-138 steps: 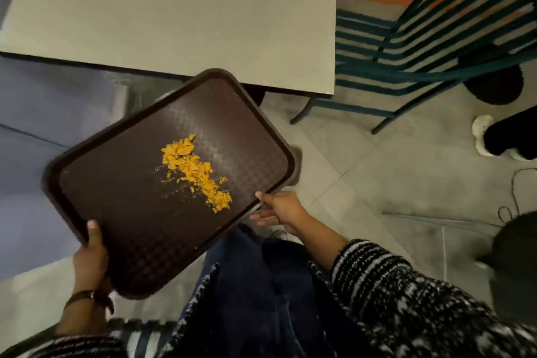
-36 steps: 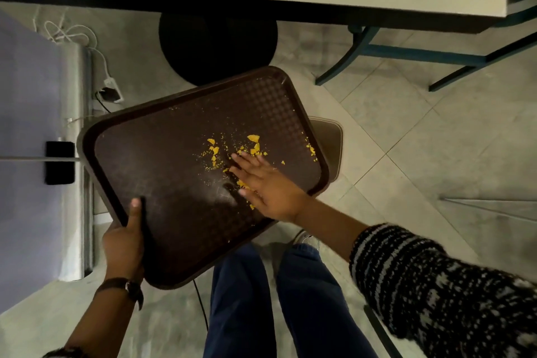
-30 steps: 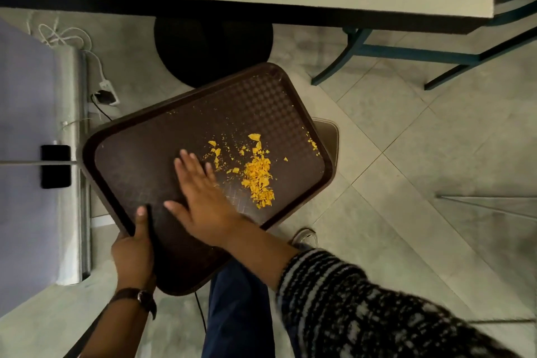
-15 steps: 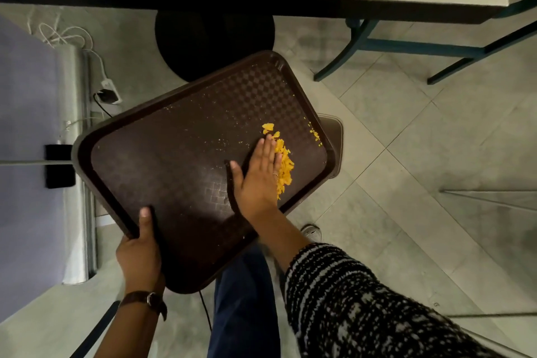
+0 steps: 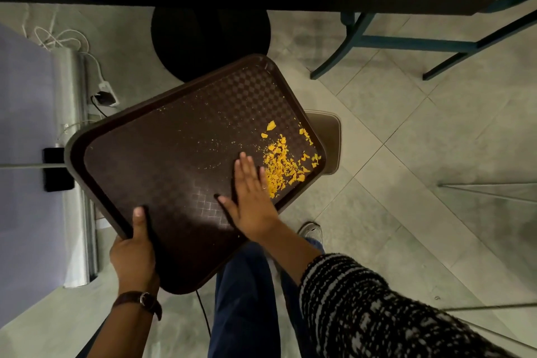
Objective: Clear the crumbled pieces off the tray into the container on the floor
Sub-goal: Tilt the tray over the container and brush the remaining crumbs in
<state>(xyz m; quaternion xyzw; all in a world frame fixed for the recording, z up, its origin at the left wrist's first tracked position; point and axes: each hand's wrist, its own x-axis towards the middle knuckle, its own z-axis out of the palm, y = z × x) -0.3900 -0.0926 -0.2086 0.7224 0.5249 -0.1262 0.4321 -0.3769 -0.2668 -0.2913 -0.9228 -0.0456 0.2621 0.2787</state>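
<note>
Best to keep left hand [image 5: 134,253] clamped on tray [image 5: 162,154], sweep flat, empty right hand [image 5: 252,197] rightward, nudging orange crumbs [image 5: 283,164] over the edge into container [image 5: 329,139].

Glossy brown plastic tray [image 5: 162,160] with checker-textured surface; matt tiled floor [image 5: 421,131].
</note>
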